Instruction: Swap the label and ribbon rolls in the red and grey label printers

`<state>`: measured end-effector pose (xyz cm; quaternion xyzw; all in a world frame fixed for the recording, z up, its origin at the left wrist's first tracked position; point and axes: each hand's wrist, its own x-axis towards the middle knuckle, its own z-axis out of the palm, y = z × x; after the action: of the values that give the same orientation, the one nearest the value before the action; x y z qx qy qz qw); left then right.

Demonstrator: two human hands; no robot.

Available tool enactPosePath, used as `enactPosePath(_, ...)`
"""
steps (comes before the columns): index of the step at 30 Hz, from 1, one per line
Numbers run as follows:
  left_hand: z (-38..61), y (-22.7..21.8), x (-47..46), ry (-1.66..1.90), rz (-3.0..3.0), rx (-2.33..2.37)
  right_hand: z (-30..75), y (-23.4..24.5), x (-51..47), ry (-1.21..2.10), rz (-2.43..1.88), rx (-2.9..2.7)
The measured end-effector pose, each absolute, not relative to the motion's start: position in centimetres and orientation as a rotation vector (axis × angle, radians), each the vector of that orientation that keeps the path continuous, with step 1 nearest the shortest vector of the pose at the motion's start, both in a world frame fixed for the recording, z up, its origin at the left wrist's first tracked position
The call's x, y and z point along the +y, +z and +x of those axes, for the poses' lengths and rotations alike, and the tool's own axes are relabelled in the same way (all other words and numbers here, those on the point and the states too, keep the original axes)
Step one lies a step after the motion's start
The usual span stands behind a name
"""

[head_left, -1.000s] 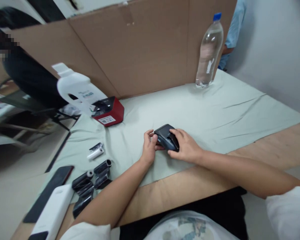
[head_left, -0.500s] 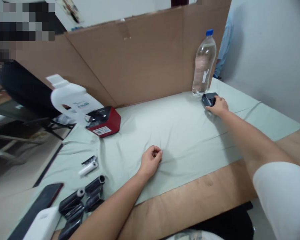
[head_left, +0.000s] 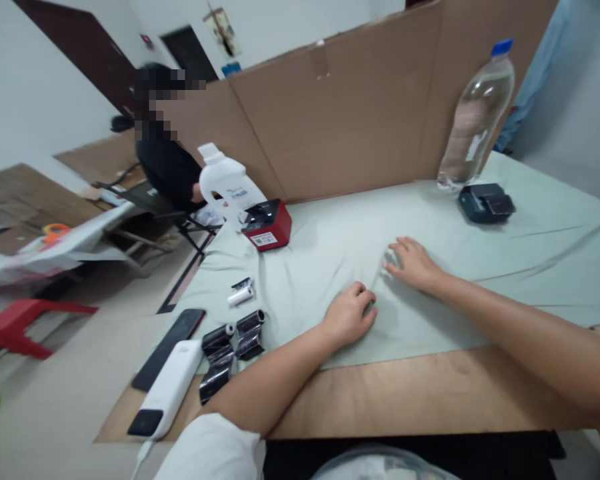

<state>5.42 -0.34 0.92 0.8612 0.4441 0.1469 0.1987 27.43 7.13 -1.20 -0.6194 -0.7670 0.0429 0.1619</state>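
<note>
Both hands low over the pale cloth (head_left: pixel 320 247), the black device (head_left: pixel 486 204) standing apart beyond the right hand.
The right hand (head_left: pixel 414 264) has its fingers spread, with nothing in them that I can make out; the left hand (head_left: pixel 351 313) is loosely curled (whether it pinches anything, I cannot tell). The device sits just beside the water bottle (head_left: pixel 479 123), so a careless reach there might tip the bottle over. The left forearm (head_left: pixel 275 373) lies close to the black rolls (head_left: pixel 217 365) and could sweep them aside; a tug on the white cable (head_left: pixel 143 459) might drag the power bank (head_left: pixel 174 377) off the edge. The label on the red box (head_left: pixel 267 227) carries a square code; its print, like the lettering on the white jug (head_left: pixel 230 185), is too blurred to read.
</note>
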Motion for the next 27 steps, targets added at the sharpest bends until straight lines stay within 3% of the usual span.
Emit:
enactPosePath(7,2.7,5.5,5.2,0.056,2.289,1.086,23.3,-2.0,2.7,0.202,-1.502,-2.409)
enactPosePath(12,-3.5,11.8,16.4,0.486,2.498,1.887,23.8,-1.9,3.0,0.213,-1.489,-2.392)
enactPosePath(15,-7.6,14.0,21.1,0.341,2.388,2.255,23.7,-1.9,3.0,0.194,-1.496,-2.397)
enactPosePath(19,-10.9,14.1,23.4,-0.001,2.130,2.363,23.6,-1.9,2.9,0.204,-1.507,-2.384)
enactPosePath(27,-11.7,12.5,24.1,-0.153,1.979,2.440,23.6,-2.1,3.0,0.198,-1.470,-2.364)
